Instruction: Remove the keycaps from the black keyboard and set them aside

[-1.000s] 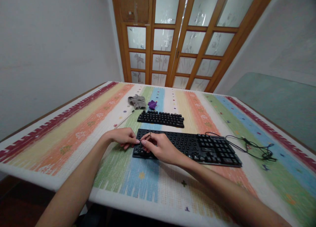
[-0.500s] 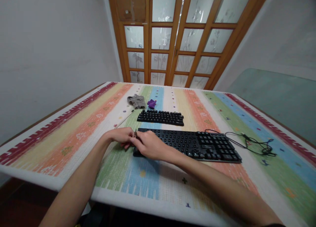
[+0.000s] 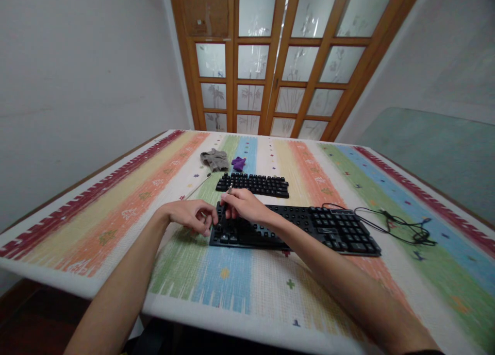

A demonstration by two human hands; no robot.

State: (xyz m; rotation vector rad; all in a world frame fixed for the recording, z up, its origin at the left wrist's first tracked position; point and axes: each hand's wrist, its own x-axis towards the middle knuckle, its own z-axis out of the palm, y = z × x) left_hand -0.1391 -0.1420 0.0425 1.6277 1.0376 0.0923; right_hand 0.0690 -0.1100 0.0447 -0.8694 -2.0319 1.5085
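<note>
A black full-size keyboard [image 3: 294, 225] lies across the table, most of its main block bare of keycaps and its number pad still capped. Over its left part my right hand [image 3: 243, 204] is closed around a slim metal tool [image 3: 231, 188], whose upper end sticks out above the fingers; its lower end is hard to make out. At the keyboard's left edge is my left hand [image 3: 193, 216], fingers loosely curved with a gap between thumb and forefinger, nothing visible in it. Just behind the keyboard, loose black keycaps [image 3: 259, 184] stand together in rows.
A grey cloth [image 3: 214, 160] and a smaller purple cloth [image 3: 238, 163] lie behind the keycaps. Left of the keycaps rests a thin stick with a dark tip [image 3: 199, 185]. The keyboard's black cable [image 3: 410, 227] is coiled at right on the striped tablecloth [image 3: 228, 277].
My hands, together at the keyboard's left edge before, have come apart. The right moved right and up over the keys with the metal tool; the left fingers have loosened.
</note>
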